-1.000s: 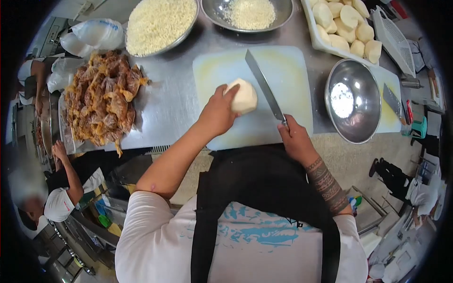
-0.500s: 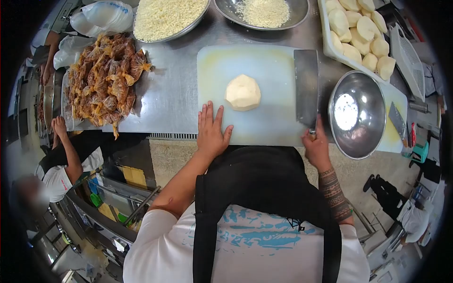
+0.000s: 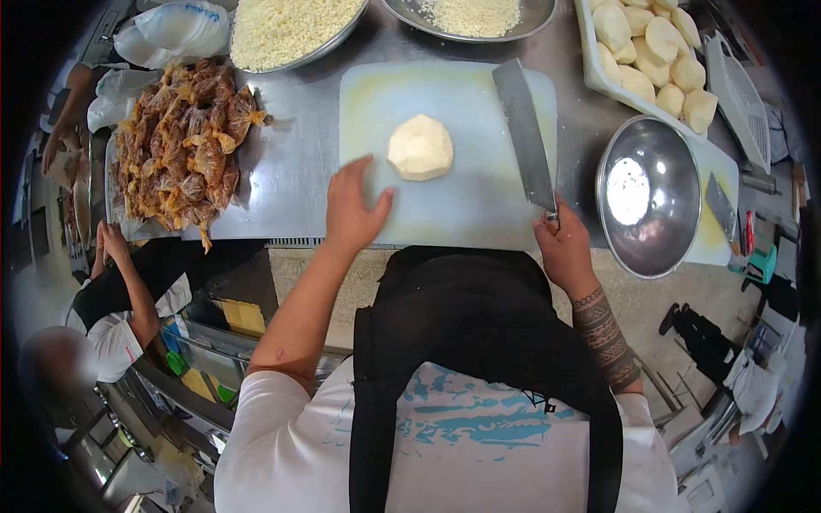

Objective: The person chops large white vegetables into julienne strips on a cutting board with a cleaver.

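A peeled, pale round vegetable point(image 3: 420, 148) rests on the white cutting board point(image 3: 462, 214). My right hand point(image 3: 564, 244) is wrapped round the handle of a wide cleaver point(image 3: 526, 137), whose blade tilts over the board's right part. To the lower left of the vegetable, my left hand point(image 3: 356, 205) is at the board's left edge, fingers apart and holding nothing; it does not touch the vegetable.
Bagged brown pieces point(image 3: 184, 150) lie at left. Bowls of diced pale food point(image 3: 295, 26) point(image 3: 475, 17) stand behind. At right are a tray of peeled vegetables point(image 3: 654, 56), an empty metal bowl point(image 3: 648, 201) and another knife point(image 3: 721, 205). Other people point(image 3: 115, 333) are at both sides.
The cleaver has tilted, its far end swinging left over the board. My left hand has moved left with its fingers more bent. The whole view has shifted slightly.
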`<move>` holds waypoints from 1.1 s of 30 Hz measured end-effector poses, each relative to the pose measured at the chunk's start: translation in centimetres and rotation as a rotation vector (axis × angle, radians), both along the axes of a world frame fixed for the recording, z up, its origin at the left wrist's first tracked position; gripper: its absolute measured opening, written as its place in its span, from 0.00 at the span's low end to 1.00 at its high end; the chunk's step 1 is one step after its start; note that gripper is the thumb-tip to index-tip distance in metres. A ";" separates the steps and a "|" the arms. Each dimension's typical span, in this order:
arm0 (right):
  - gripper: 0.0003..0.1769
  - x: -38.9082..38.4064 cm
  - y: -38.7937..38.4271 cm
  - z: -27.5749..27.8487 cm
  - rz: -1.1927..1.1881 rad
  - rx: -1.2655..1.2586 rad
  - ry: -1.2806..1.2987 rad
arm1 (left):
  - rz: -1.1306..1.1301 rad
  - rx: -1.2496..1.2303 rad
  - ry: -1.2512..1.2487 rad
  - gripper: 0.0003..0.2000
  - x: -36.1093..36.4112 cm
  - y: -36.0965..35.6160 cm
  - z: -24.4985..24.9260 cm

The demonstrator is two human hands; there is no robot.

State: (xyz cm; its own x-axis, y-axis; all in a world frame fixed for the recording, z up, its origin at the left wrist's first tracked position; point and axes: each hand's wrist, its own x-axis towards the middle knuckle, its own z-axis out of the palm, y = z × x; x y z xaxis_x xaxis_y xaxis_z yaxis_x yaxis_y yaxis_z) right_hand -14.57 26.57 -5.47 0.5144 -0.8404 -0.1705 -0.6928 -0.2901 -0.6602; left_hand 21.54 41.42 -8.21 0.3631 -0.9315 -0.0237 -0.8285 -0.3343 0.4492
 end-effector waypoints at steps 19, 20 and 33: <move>0.23 7.6 1.7 5.2 0.146 0.155 0.006 | -0.199 0.328 0.073 0.38 -4.4 -10.9 9.9; 0.23 7.6 1.5 4.6 0.151 0.155 0.007 | -0.222 0.347 0.017 0.37 -4.9 -11.3 9.5; 0.17 8.8 0.6 6.2 0.195 0.118 0.042 | -0.223 0.363 -0.018 0.36 -5.1 -12.4 9.1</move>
State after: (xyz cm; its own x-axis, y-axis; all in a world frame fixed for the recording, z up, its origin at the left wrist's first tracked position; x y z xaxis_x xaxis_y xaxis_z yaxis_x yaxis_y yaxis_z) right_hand -5.81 27.13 0.78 0.6554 -0.6989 -0.2863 -0.6588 -0.3437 -0.6692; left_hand 16.48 28.98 0.92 0.1569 -0.9196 -0.3601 -0.9052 -0.2797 0.3201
